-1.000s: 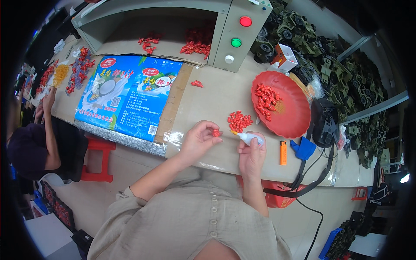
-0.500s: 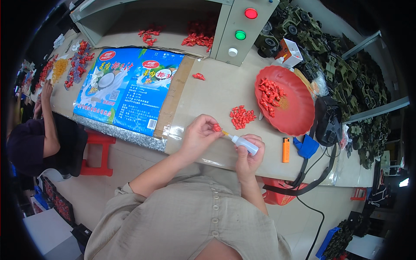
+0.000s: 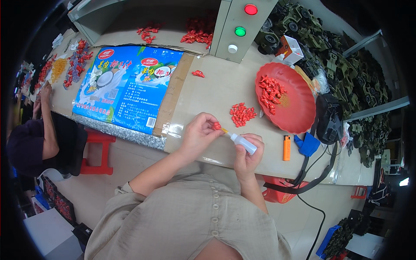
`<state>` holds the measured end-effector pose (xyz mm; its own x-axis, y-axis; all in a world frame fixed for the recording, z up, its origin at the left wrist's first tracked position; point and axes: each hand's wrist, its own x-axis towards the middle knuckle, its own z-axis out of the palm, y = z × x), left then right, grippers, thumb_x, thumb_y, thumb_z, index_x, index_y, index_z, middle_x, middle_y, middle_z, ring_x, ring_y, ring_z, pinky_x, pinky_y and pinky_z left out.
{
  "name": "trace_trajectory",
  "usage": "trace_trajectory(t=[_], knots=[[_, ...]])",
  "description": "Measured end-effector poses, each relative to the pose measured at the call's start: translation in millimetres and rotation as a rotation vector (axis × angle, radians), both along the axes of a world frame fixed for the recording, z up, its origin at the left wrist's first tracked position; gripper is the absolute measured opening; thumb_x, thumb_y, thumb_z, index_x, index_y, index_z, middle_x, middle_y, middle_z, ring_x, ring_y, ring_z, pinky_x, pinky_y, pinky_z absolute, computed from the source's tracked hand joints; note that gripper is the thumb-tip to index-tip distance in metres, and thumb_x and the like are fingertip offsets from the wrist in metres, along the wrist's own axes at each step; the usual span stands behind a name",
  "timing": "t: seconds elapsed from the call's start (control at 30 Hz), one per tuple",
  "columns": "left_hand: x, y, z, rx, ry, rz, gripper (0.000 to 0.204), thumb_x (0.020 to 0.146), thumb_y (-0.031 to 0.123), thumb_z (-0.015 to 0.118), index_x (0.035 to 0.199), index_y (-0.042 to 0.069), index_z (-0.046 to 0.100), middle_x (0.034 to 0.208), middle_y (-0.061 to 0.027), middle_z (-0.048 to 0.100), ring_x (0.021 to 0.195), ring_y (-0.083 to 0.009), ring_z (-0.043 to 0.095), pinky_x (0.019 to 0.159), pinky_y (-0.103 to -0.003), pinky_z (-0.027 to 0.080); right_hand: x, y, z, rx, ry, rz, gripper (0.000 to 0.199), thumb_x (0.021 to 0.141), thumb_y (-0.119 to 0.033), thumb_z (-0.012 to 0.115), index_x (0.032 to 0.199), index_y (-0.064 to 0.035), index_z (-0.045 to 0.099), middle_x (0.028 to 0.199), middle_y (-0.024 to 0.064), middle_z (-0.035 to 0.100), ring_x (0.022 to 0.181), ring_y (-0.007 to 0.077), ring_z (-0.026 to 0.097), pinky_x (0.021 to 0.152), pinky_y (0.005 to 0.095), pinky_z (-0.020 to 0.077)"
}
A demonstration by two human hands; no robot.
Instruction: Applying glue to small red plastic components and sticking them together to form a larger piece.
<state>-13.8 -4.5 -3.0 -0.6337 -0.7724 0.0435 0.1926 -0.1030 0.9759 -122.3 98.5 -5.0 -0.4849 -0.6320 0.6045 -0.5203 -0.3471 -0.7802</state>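
Note:
Between the fingertips of my left hand [image 3: 198, 133] is a small red plastic piece [image 3: 216, 126], partly covered by the fingers. My right hand [image 3: 250, 157] is closed round a translucent white squeeze bottle [image 3: 244, 144]. Its yellowish nozzle tip [image 3: 225, 131] points left and meets or nearly meets the red piece. Just beyond my hands lies a pile of small red parts [image 3: 242, 115]. A red scalloped bowl [image 3: 299, 117] to the right holds more red pieces [image 3: 271, 92] and some small yellow bits [image 3: 284, 100].
An orange lighter [image 3: 287, 148], blue cloth [image 3: 307, 145] and black strapped pouch [image 3: 328, 120] lie at right. Flattened blue cardboard [image 3: 125, 89] covers the left. A metal box with lit buttons [image 3: 240, 31] stands behind. Toy vehicles [image 3: 342, 78] are heaped far right. Another person [image 3: 32, 138] sits left.
The view has shifted very slightly. My hands, the red piece and the squeeze bottle keep nearly the same positions.

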Motion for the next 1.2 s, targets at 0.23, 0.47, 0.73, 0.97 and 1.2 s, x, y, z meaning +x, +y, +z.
trace_trajectory(t=[0.23,0.47,0.73,0.97,1.2], knots=[[-0.9,0.5,0.3,-0.007,-0.010,-0.004,0.024,0.074,-0.008,0.056,0.091,-0.001,0.040,0.081,-0.0066,0.050,0.079,-0.0111,0.055,0.074,-0.024,0.050,0.3,1.9,-1.3,-0.004,-0.059,0.008,0.028,0.080,-0.014,0.057,0.096,0.0012,0.040,0.092,0.0152,0.047,0.080,0.0186,0.049,0.069,0.0260,0.0414],[-1.1,0.6,-2.4,-0.029,-0.030,0.024,0.024,0.074,-0.009,0.056,0.091,-0.001,0.041,0.081,-0.0070,0.051,0.080,-0.0118,0.055,0.074,-0.024,0.050,-0.2,1.5,0.7,-0.002,-0.031,0.006,0.028,0.080,-0.014,0.057,0.096,0.0013,0.040,0.092,0.0153,0.047,0.080,0.0189,0.049,0.070,0.0263,0.0411],[-1.0,0.2,-2.3,-0.053,-0.041,0.026,0.023,0.074,-0.010,0.056,0.090,-0.002,0.041,0.082,-0.0068,0.050,0.079,-0.0115,0.055,0.074,-0.024,0.050,-0.6,1.4,1.0,0.023,0.010,-0.016,0.027,0.079,-0.013,0.057,0.095,0.0014,0.041,0.090,0.0152,0.048,0.080,0.0196,0.049,0.070,0.0270,0.0411],[-1.2,0.1,-3.3,-0.075,-0.038,0.034,0.024,0.074,-0.010,0.056,0.091,-0.002,0.041,0.083,-0.0067,0.049,0.079,-0.0112,0.055,0.074,-0.024,0.050,0.4,1.9,2.7,0.022,-0.024,-0.015,0.027,0.079,-0.013,0.057,0.095,0.0013,0.041,0.090,0.0154,0.048,0.080,0.0200,0.049,0.070,0.0272,0.0412],[-0.3,-2.8,-3.9,-0.088,-0.016,-0.008,0.025,0.074,-0.010,0.055,0.093,-0.001,0.041,0.086,-0.0060,0.049,0.081,-0.0104,0.054,0.073,-0.022,0.048,-1.7,2.1,-1.3,0.027,-0.035,-0.031,0.028,0.082,-0.020,0.054,0.095,-0.0003,0.039,0.092,0.0126,0.046,0.069,0.0112,0.048,0.060,0.0198,0.0411]])
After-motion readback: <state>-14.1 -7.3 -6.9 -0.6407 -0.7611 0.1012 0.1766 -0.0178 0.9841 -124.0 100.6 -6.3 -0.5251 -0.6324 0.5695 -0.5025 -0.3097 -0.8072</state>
